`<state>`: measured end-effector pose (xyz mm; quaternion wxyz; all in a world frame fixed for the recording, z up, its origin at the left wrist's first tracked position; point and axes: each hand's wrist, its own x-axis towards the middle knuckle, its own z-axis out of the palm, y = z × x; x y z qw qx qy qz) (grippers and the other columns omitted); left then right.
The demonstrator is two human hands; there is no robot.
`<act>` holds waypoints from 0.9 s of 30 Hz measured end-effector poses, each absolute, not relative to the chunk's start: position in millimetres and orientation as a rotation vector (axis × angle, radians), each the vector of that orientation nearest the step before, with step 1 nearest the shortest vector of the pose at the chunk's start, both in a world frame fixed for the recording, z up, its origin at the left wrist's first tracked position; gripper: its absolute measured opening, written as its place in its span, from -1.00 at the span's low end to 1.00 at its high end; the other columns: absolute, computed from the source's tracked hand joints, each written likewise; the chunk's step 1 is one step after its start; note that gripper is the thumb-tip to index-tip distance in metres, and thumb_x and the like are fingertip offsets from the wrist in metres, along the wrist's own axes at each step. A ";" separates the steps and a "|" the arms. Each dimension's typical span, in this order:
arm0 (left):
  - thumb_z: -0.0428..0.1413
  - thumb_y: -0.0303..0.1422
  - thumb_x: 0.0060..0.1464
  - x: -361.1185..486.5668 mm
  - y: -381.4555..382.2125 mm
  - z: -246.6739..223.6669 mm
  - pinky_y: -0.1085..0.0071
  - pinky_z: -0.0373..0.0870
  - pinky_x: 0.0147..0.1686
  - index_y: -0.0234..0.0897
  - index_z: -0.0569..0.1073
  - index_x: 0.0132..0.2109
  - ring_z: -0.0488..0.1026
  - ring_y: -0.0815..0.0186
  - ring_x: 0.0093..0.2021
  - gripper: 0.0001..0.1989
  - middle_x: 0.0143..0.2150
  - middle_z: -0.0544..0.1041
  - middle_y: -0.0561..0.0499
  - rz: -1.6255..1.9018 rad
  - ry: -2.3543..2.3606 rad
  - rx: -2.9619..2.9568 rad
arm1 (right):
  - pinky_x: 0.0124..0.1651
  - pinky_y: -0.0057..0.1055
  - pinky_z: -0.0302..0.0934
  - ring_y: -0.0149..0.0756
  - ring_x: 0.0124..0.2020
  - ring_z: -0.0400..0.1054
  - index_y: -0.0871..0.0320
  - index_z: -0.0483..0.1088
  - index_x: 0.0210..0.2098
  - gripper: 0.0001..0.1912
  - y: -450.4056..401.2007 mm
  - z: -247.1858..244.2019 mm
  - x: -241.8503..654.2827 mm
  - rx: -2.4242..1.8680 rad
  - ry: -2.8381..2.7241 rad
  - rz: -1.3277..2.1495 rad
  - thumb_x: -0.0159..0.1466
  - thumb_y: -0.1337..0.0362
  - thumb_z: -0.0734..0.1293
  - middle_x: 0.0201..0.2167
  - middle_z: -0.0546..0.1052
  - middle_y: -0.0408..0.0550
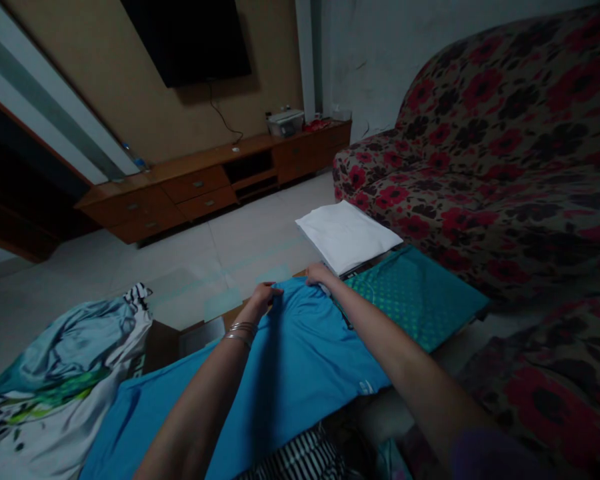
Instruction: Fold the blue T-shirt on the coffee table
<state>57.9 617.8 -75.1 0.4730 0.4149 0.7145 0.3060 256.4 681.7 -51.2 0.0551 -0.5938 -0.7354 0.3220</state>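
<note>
A bright blue garment lies spread over a low table, a small white mark near its near right edge. At its far edge my left hand, with several bangles on the wrist, pinches the cloth. A little to the right, my right hand grips the same edge. Between the two hands the fabric is slightly gathered. Just beyond my right hand lies a folded white cloth. Beside my right forearm is a green dotted cloth.
A heap of clothes lies at the left. Close on the right stands a flowered sofa. Across the tiled floor is a low wooden cabinet under a television. A black-and-white striped cloth shows at the near edge.
</note>
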 end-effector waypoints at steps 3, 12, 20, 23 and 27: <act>0.25 -0.42 -0.30 46.6 619.4 -74.5 0.42 0.38 -0.37 -0.39 0.49 -0.17 0.46 0.31 -0.41 -0.58 -0.42 0.52 -0.01 0.831 1.716 1.025 | -0.27 -0.46 0.31 -0.25 -0.37 0.47 0.33 0.54 -0.33 -0.84 695.0 -48.5 260.7 -1.704 -2.214 1.097 0.04 0.45 0.42 -0.43 0.58 0.04; 0.20 -0.50 -0.19 18.2 624.5 -79.3 0.32 0.37 -0.22 -0.37 0.48 -0.26 0.47 0.19 -0.26 -0.77 -0.35 0.50 -0.07 0.899 2.018 1.258 | -0.09 -0.54 0.28 -0.40 -0.13 0.43 0.28 0.44 0.00 -0.64 708.3 -38.1 259.0 -1.557 -1.965 0.975 0.21 0.51 0.27 -0.09 0.56 0.03; -0.03 -0.63 -0.01 83.7 625.8 -64.4 0.22 0.23 0.12 -0.27 0.53 -0.10 0.33 0.16 0.08 -0.62 0.02 0.47 -0.12 0.617 1.635 2.219 | -0.05 -0.43 0.21 -0.22 -0.10 0.44 0.17 0.53 -0.18 -0.81 598.8 -30.2 333.9 -1.801 -2.073 0.730 0.30 0.32 0.28 -0.16 0.59 0.01; -0.05 -0.64 0.03 128.6 630.8 -59.3 0.21 0.23 0.07 -0.24 0.51 -0.03 0.34 0.17 0.06 -0.57 0.02 0.48 -0.10 0.306 1.207 2.605 | -0.09 -0.37 0.20 -0.14 -0.10 0.43 0.19 0.51 -0.17 -0.79 541.1 -40.5 342.9 -1.931 -2.199 0.694 0.29 0.21 0.33 -0.18 0.58 0.06; -0.03 -0.64 0.00 163.4 634.3 -58.6 0.18 0.18 0.02 -0.23 0.53 -0.09 0.33 0.15 0.05 -0.60 -0.02 0.49 -0.09 0.078 1.051 2.704 | -0.02 -0.25 0.16 -0.05 -0.01 0.35 0.23 0.44 -0.06 -0.69 494.7 -51.7 332.9 -2.080 -2.166 0.459 0.25 0.22 0.38 -0.10 0.52 0.13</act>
